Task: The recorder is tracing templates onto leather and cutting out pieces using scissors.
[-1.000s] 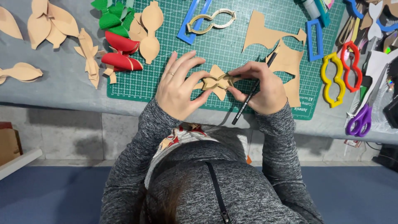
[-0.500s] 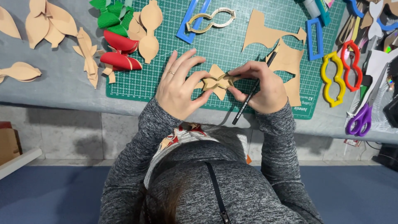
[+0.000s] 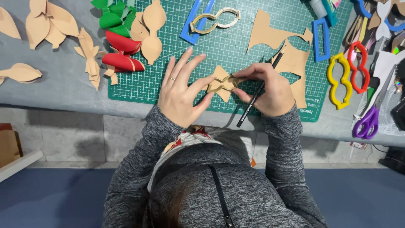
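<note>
Left hand [image 3: 181, 90] fingers pin tan leather piece [image 3: 221, 83] flat on green cutting mat [image 3: 168, 80], steadying it; right hand [image 3: 270, 90] grips black pencil [image 3: 253, 103], tip at the piece's edge to trace

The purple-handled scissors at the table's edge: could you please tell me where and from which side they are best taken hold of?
Take the purple-handled scissors by the two finger loops, which lie at the near table edge; the blades point away, up toward the clutter. Coming from the near side looks best, since the loops lie open and flat there. The right hand, nearest, already holds a black pen.
</note>
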